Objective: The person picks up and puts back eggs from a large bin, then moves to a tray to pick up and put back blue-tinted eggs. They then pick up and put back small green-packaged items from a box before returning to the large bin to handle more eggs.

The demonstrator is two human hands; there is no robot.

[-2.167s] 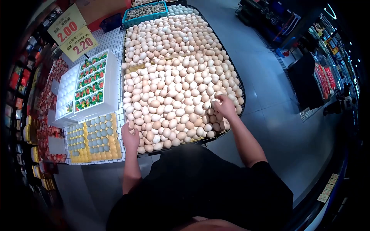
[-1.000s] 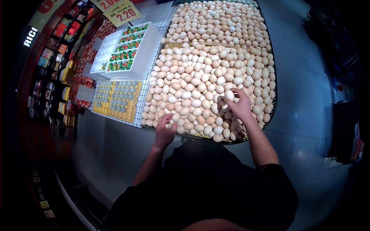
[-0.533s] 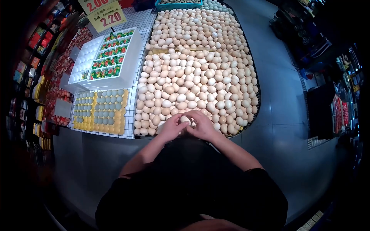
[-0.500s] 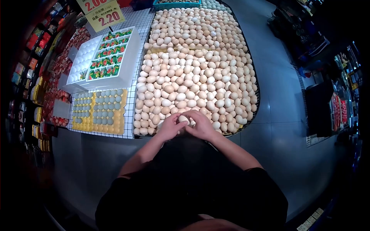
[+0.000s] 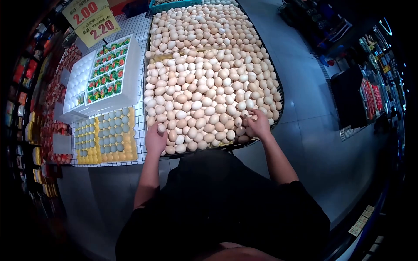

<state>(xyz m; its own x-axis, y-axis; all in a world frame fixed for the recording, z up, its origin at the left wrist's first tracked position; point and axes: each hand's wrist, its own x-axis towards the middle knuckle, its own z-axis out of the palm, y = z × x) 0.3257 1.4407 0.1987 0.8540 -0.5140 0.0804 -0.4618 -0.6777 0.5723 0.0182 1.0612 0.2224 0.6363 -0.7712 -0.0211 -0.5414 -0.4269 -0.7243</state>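
Observation:
A big heap of tan and pale eggs [image 5: 204, 93] fills a black-rimmed wire bin [image 5: 278, 93] in front of me. My left hand [image 5: 155, 140] is at the heap's near left corner, with its fingers closed on one egg [image 5: 161, 128] held just over the pile. At the near right edge my right hand [image 5: 259, 125] lies on the eggs. Its fingertips are curled around a pale egg [image 5: 244, 114], and I cannot tell whether it is gripped. My black shirt hides the bin's front edge.
A second egg section [image 5: 198, 24] lies beyond a divider. Left of the bin, on a wire-grid shelf, are yellow trays of bluish eggs [image 5: 111, 135], a white box of green-and-red packs [image 5: 104, 82] and yellow price signs [image 5: 89, 19]. Grey floor [image 5: 313, 143] lies to the right.
Half a second ago both hands met around one egg at the near middle of the heap. They have parted: the left went to the left corner with an egg, the right to the right edge.

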